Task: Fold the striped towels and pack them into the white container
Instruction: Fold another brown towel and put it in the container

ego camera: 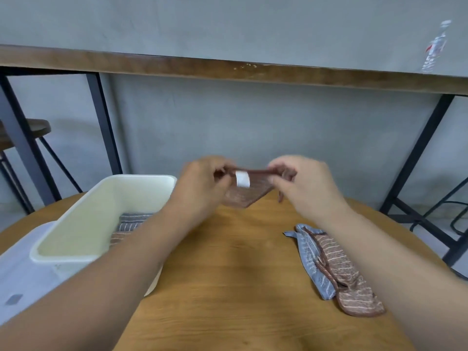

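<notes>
Container: white rectangular plastic container, left on the round wooden worktop; folded striped towels lie inside.
Left hand: pinched shut on the brown striped towel's top edge.
Held towel: soft, light, limp; likely best gripped at corners.
Right hand: pinching the opposite corner.
Waiting: crumpled blue and brown striped towels, at right.

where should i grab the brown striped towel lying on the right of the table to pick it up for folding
Pinch the far narrow end of the brown striped towel, coming from above with the right hand. It lies long and crumpled, partly over a blue striped towel, so lifting an end should peel it off alone.
</notes>
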`<state>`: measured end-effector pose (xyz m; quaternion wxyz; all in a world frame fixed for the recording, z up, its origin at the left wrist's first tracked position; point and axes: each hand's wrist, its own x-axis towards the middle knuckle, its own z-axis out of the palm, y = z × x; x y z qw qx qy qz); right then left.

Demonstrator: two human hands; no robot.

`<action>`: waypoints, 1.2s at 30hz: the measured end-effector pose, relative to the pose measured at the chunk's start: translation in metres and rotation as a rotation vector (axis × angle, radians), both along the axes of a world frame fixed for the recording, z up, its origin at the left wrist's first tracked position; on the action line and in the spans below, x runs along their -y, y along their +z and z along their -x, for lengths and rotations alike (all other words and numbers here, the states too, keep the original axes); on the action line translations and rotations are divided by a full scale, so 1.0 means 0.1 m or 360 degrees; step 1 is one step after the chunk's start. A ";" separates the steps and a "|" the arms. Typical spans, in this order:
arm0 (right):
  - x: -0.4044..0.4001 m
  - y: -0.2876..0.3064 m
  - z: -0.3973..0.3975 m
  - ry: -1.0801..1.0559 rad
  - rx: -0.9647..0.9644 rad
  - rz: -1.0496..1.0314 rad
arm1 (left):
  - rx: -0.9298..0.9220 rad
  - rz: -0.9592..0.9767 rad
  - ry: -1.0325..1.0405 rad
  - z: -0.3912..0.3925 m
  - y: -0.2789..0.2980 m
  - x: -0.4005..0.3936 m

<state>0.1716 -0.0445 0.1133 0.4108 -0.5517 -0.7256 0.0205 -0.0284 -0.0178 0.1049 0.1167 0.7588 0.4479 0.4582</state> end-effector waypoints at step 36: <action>0.73 -1.68 0.39 0.0402 0.0934 0.0881 | -0.0984 0.0312 -0.0361 0.44 -1.95 0.91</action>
